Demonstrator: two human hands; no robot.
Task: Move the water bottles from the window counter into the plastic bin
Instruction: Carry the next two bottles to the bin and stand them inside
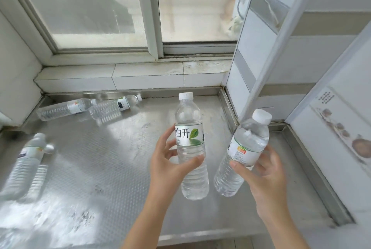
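Left hand (170, 165) grips a leaf-label bottle (190, 148), right hand (265, 174) another bottle (244, 152); three bottles lie on the steel counter (120, 158), bin unseen.

1. Clear bottle with a green leaf label (190, 144): white cap on, held upright above the steel counter (112, 158).
2. Clear bottle with an orange-marked label (244, 152): capped, tilted right, held just beside it.
3. 2 capped bottles (66, 108) (114, 107) lie at the counter's back.
4. 1 bottle (26, 160) lies blurred at the left.
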